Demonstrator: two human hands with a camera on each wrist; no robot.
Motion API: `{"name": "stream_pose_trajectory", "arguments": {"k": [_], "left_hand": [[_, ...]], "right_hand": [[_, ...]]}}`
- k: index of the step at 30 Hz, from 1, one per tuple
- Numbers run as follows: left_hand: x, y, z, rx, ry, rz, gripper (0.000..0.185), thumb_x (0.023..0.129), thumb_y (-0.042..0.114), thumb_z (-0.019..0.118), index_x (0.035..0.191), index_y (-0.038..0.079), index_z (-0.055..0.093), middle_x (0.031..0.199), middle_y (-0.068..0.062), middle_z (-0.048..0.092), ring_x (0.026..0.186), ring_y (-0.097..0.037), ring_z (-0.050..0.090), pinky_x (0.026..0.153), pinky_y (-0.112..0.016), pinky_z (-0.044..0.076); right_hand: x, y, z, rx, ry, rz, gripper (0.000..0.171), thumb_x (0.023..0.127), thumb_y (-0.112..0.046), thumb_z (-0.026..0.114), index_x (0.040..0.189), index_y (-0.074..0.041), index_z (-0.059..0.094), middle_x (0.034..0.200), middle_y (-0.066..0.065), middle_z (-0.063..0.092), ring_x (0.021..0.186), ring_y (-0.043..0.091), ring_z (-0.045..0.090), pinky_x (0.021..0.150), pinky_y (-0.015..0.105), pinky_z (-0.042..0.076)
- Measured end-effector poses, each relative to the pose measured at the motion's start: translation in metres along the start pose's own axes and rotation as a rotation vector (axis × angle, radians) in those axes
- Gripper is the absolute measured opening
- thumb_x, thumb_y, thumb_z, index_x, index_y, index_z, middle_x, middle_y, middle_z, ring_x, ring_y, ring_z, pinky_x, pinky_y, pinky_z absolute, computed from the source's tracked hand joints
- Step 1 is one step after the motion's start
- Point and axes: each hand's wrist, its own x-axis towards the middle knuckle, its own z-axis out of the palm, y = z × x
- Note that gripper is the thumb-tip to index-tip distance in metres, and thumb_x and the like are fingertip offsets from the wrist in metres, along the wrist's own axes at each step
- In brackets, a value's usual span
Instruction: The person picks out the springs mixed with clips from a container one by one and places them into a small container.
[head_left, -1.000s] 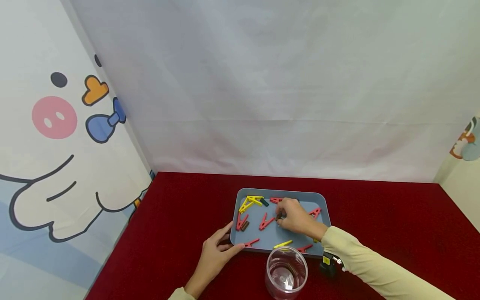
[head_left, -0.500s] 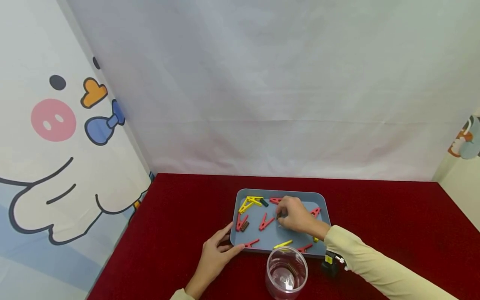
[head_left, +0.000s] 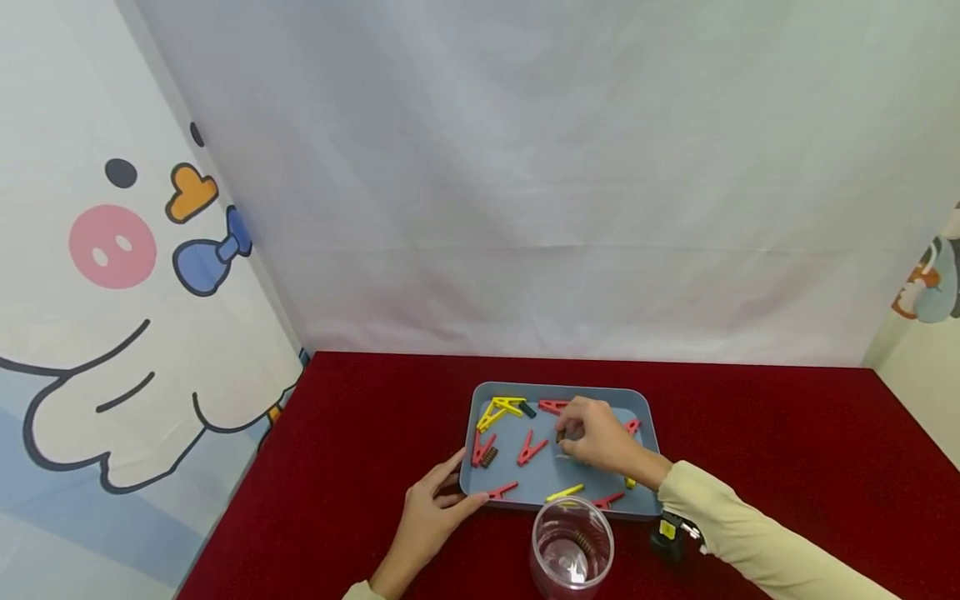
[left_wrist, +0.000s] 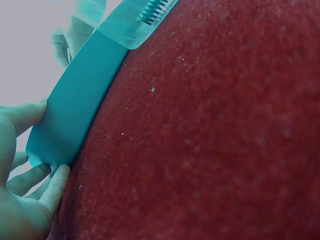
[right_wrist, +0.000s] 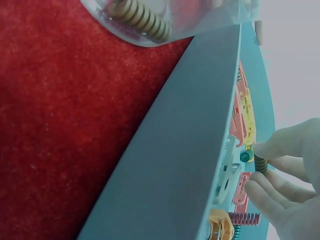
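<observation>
A shallow grey-blue tray (head_left: 540, 479) holds red clips (head_left: 530, 450), yellow clips (head_left: 491, 417) and small coil springs. With the thumb on the near wall and fingers at the left side, my left hand (head_left: 423, 521) holds the tray's near left corner. Over the middle of the tray my right hand (head_left: 603, 440) pinches a brown coil spring (right_wrist: 260, 165) between thumb and fingertips. Left of it, another brown spring (head_left: 489, 457) lies beside a red clip. A dark green spring (head_left: 527, 409) sits near the far left yellow clips.
A clear plastic cup (head_left: 536, 537) stands in front of the tray's near wall, with a brown spring (right_wrist: 145, 21) inside. Dark red cloth (head_left: 360, 433) covers the table. A white curtain (head_left: 555, 208) hangs behind, and a cartoon-printed panel (head_left: 97, 350) stands at the left.
My right hand shifts slightly to the right over the tray, still pinching the brown spring. The left hand stays at the tray corner. The head view tilts a little.
</observation>
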Motion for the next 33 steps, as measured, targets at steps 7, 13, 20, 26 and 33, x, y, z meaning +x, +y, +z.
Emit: {"name": "stream_pose_trajectory", "arguments": {"k": [7,13,20,26,33], "left_hand": [[-0.001,-0.001,0.001,0.006,-0.003,-0.014,0.070,0.090,0.024,0.083,0.151,0.008,0.053,0.141,-0.020,0.060,0.122,-0.034,0.062,0.085,-0.025,0.058],[0.000,0.000,0.002,0.009,-0.005,-0.024,0.071,0.089,0.026,0.083,0.151,0.009,0.053,0.143,-0.021,0.058,0.123,-0.034,0.061,0.086,-0.026,0.058],[0.000,0.000,0.002,0.006,-0.008,-0.028,0.071,0.090,0.026,0.083,0.151,0.009,0.053,0.142,-0.020,0.059,0.123,-0.034,0.062,0.086,-0.026,0.058],[-0.001,0.000,0.002,0.004,0.002,-0.022,0.070,0.089,0.024,0.083,0.151,0.009,0.054,0.141,-0.020,0.060,0.122,-0.034,0.062,0.086,-0.026,0.058],[0.000,0.000,0.001,0.011,0.017,-0.015,0.070,0.089,0.023,0.084,0.150,0.010,0.054,0.141,-0.020,0.060,0.122,-0.034,0.063,0.086,-0.027,0.059]], "right_hand": [[-0.007,0.002,-0.003,0.044,0.018,-0.013,0.013,0.079,0.008,0.075,0.087,-0.001,0.075,0.089,0.007,0.066,0.077,0.015,0.063,0.067,0.024,0.054],[-0.012,0.001,-0.006,0.063,0.040,0.004,0.011,0.080,0.006,0.077,0.087,-0.003,0.076,0.089,0.005,0.067,0.077,0.016,0.064,0.066,0.025,0.055],[-0.016,-0.003,-0.009,0.067,0.042,0.001,0.011,0.081,0.004,0.080,0.089,-0.002,0.075,0.092,0.007,0.068,0.080,0.021,0.068,0.068,0.026,0.058],[-0.021,-0.007,-0.010,0.063,0.052,0.013,0.011,0.082,0.003,0.081,0.090,-0.003,0.075,0.095,0.006,0.069,0.081,0.017,0.068,0.070,0.031,0.061],[-0.022,-0.010,-0.014,0.093,0.069,-0.003,0.012,0.082,0.003,0.081,0.090,-0.003,0.075,0.097,0.007,0.069,0.082,0.018,0.069,0.070,0.032,0.061]]}}
